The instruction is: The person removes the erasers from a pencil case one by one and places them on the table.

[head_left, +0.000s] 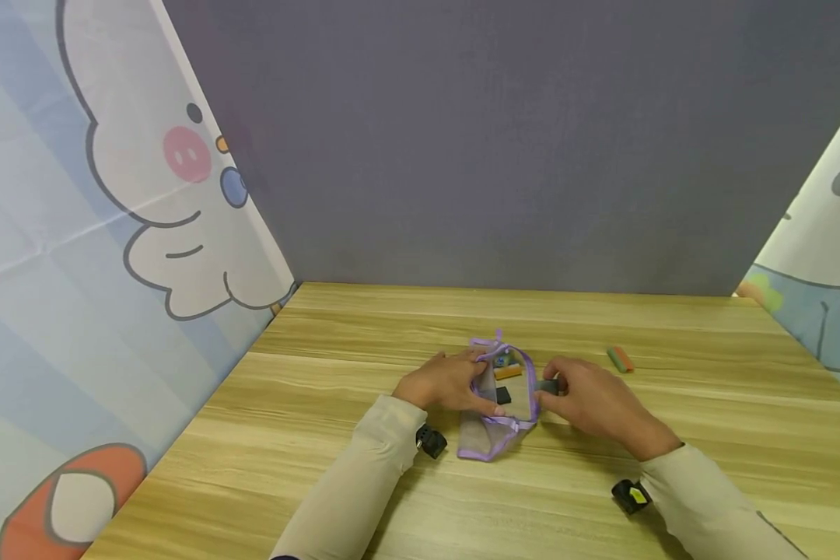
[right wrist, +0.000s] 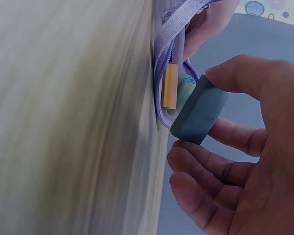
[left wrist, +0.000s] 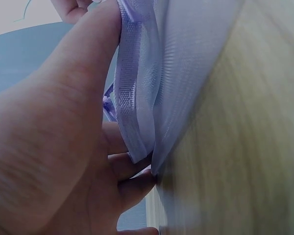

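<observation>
Two hands: both of yours work at one small translucent mesh pouch with purple zip trim (head_left: 498, 404), which lies on the light wooden tabletop (head_left: 322, 435) between them.
Left hand: your left hand (head_left: 448, 381) pinches the pouch's purple edge between thumb and fingers, holding the mouth open; that grip is closed on the fabric.
Right hand: your right hand (head_left: 591, 400) holds a dark grey rectangular block (right wrist: 200, 110) between thumb and fingertips, its lower end touching the pouch's rim.
Inside the pouch: a short orange stick (right wrist: 170, 85) and a pale blue-green piece (right wrist: 185, 90) lie side by side near the opening; a small black square piece (head_left: 504, 395) shows through the mesh.
Elsewhere on the tabletop: a green and orange pair of sticks (head_left: 620, 358) lies well apart, beyond your right hand.
</observation>
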